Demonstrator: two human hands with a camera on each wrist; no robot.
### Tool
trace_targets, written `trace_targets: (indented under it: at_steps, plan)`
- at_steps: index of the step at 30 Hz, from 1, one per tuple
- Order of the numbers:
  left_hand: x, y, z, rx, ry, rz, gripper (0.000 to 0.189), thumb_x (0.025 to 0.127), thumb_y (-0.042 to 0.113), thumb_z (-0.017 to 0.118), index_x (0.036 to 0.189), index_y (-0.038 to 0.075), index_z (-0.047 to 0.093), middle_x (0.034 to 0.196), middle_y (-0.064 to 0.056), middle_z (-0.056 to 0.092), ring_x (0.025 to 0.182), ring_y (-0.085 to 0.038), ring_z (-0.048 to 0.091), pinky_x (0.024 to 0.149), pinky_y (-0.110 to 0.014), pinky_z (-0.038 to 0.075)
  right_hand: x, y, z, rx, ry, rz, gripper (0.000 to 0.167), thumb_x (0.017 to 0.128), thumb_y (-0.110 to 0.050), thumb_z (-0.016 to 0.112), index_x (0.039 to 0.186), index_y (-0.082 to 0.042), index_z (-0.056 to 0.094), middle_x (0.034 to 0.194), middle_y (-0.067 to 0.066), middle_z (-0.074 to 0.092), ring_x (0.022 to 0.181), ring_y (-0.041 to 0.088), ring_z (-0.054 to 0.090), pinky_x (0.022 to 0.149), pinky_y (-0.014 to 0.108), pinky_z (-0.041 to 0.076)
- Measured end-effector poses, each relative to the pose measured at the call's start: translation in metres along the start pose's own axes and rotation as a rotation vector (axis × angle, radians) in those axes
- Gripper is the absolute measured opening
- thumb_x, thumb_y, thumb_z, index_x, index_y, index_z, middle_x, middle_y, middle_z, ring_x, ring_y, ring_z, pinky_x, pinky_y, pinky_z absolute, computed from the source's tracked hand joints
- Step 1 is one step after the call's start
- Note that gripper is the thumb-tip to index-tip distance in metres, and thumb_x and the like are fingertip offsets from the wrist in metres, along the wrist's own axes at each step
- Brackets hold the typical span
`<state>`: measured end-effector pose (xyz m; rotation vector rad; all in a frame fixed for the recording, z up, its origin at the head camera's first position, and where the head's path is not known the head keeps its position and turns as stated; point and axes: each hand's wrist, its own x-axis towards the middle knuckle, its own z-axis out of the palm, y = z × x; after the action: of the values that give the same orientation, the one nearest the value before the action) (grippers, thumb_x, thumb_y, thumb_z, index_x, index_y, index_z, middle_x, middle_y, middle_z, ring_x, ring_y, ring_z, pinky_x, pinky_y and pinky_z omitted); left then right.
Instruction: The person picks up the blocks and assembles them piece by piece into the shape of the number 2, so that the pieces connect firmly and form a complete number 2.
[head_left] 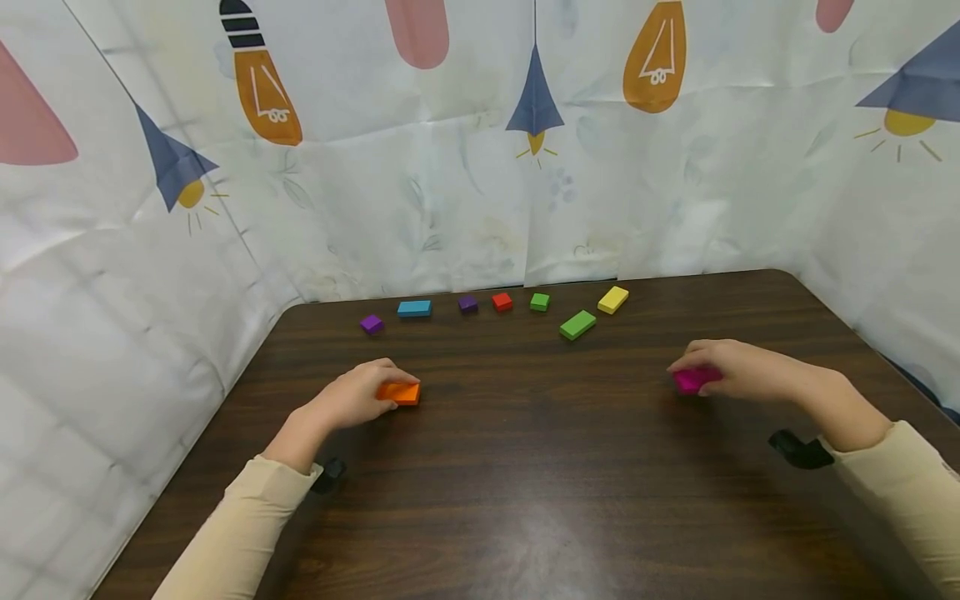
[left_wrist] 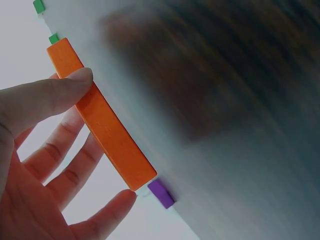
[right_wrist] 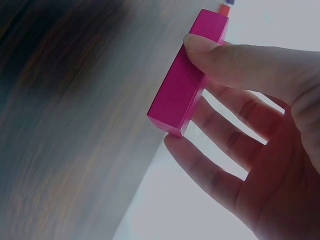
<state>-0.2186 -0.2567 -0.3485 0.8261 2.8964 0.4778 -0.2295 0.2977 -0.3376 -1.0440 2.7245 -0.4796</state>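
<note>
On the left side of the table, my left hand (head_left: 358,395) pinches an orange block (head_left: 402,393). In the left wrist view the thumb lies across the long face of that orange block (left_wrist: 110,127), with fingers behind it. My right hand (head_left: 738,371), over at the right, grips a magenta block (head_left: 693,379) between thumb and fingers. The right wrist view shows the magenta block (right_wrist: 182,87) tilted, one fingertip touching its lower end. Both blocks look slightly raised from the tabletop; the exact height is hard to tell.
Along the back of the dark wooden table (head_left: 510,500) lie a purple block (head_left: 371,324), blue block (head_left: 415,309), dark purple block (head_left: 468,305), red block (head_left: 502,302), small green block (head_left: 539,302), longer green block (head_left: 577,325) and yellow block (head_left: 613,300). A patterned curtain (head_left: 465,183) hangs behind.
</note>
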Motion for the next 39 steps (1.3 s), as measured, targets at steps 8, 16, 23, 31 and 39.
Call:
trace_targets:
  at_steps: [8, 16, 23, 31, 39]
  plan:
    - [0.001, 0.007, 0.002, -0.009, -0.013, -0.005, 0.040, 0.088, -0.004, 0.075, 0.126, 0.007, 0.073, 0.117, -0.009, 0.065, 0.103, -0.028, 0.061, 0.090, -0.050, 0.052, 0.005, -0.010, 0.001, -0.011, 0.013, -0.027, 0.038, 0.088, 0.000, 0.078, 0.125, -0.002, 0.071, 0.118, 0.006, 0.064, 0.100, 0.022, 0.062, 0.078, 0.036, 0.056]
    - [0.001, 0.009, 0.005, -0.019, -0.035, -0.010, 0.040, 0.089, -0.004, 0.075, 0.127, 0.008, 0.072, 0.117, -0.008, 0.064, 0.105, -0.029, 0.061, 0.092, -0.051, 0.052, 0.008, -0.019, 0.004, -0.035, 0.015, -0.053, 0.038, 0.087, -0.001, 0.080, 0.124, -0.001, 0.072, 0.117, 0.005, 0.064, 0.100, 0.024, 0.063, 0.079, 0.038, 0.057]
    - [0.002, 0.012, 0.005, -0.019, -0.036, 0.004, 0.039, 0.090, -0.002, 0.075, 0.128, 0.008, 0.072, 0.118, -0.007, 0.064, 0.103, -0.027, 0.061, 0.090, -0.049, 0.052, 0.009, -0.029, 0.005, -0.053, 0.007, -0.053, 0.040, 0.086, 0.001, 0.080, 0.125, -0.002, 0.072, 0.117, 0.003, 0.063, 0.103, 0.024, 0.063, 0.081, 0.039, 0.057]
    - [0.002, 0.018, 0.007, -0.013, -0.044, 0.010, 0.039, 0.090, 0.000, 0.076, 0.128, 0.008, 0.071, 0.119, -0.007, 0.064, 0.104, -0.026, 0.061, 0.092, -0.050, 0.052, 0.011, -0.038, 0.005, -0.042, -0.004, -0.062, 0.040, 0.087, 0.000, 0.080, 0.126, -0.003, 0.072, 0.117, 0.003, 0.063, 0.102, 0.023, 0.063, 0.081, 0.039, 0.057]
    - [0.003, 0.025, 0.007, -0.008, -0.051, 0.027, 0.039, 0.090, 0.001, 0.077, 0.128, 0.009, 0.072, 0.118, -0.007, 0.064, 0.106, -0.027, 0.061, 0.094, -0.050, 0.051, 0.012, -0.043, 0.008, -0.052, 0.006, -0.096, 0.040, 0.087, -0.003, 0.081, 0.126, -0.005, 0.072, 0.117, 0.001, 0.063, 0.101, 0.021, 0.063, 0.080, 0.037, 0.057]
